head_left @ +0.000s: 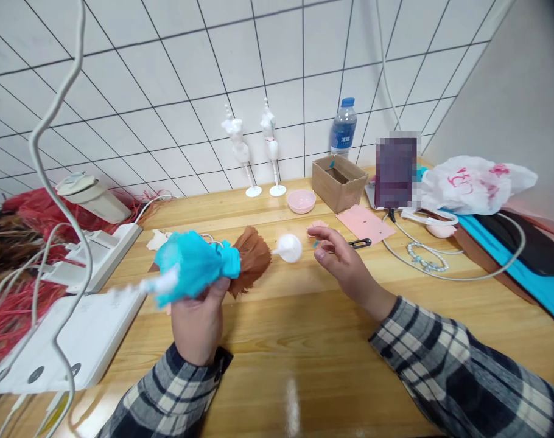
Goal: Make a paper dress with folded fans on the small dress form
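Observation:
My left hand [198, 322] is wrapped round a small white doll mannequin [162, 281], held on its side above the table. Bright blue fabric [185, 261] covers its body, and a brown fabric skirt [254, 258] flares out below. The neck end points left and is blurred; the round white stand base [290, 248] points right. My right hand [345, 261] hovers just right of that base, thumb and fingers apart, with nothing seen in it. Behind its fingers lies a dark slim tool [361, 243], partly hidden, beside a small pink scrap [318, 229].
Two bare doll mannequins [243, 155] stand by the tiled wall. A pink bowl [301, 201], a cardboard box [340, 182], a water bottle [343, 128] and pink felt [366, 223] sit nearby. A bead bracelet [427, 258] lies right; cables and a white device [71, 340] occupy the left.

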Demonstrator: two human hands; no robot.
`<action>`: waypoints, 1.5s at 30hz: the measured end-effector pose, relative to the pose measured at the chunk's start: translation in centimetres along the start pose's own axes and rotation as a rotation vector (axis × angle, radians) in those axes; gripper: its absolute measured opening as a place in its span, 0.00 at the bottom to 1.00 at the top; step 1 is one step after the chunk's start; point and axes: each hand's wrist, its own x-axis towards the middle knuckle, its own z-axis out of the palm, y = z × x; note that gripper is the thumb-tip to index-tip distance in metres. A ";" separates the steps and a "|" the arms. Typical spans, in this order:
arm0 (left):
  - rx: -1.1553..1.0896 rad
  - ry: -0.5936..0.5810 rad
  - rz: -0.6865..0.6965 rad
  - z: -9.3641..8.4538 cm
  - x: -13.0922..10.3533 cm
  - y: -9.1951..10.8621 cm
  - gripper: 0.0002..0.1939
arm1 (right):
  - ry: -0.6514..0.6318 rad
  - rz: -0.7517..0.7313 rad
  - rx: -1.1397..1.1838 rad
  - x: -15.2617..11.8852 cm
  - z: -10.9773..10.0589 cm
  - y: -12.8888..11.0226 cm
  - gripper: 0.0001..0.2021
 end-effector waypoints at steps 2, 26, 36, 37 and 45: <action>-0.164 0.035 -0.138 0.8 0.1 0.0 0.15 | -0.083 -0.066 -0.092 0.0 -0.2 0.0 0.23; -0.516 -0.171 -0.338 0.8 0.1 0.0 0.05 | -0.560 0.025 -0.243 -1.7 1.3 -0.7 0.14; -0.634 -0.216 -0.570 1.1 0.2 -0.6 0.07 | -0.658 0.240 -0.110 -1.4 1.1 -0.5 0.16; -0.621 -0.227 -0.585 1.3 0.1 -0.7 0.07 | -0.665 0.277 -0.094 -1.3 1.1 -0.4 0.17; 0.045 -0.209 -0.393 -2.1 3.2 -3.5 0.24 | -0.488 0.414 -0.058 0.0 -0.1 1.1 0.20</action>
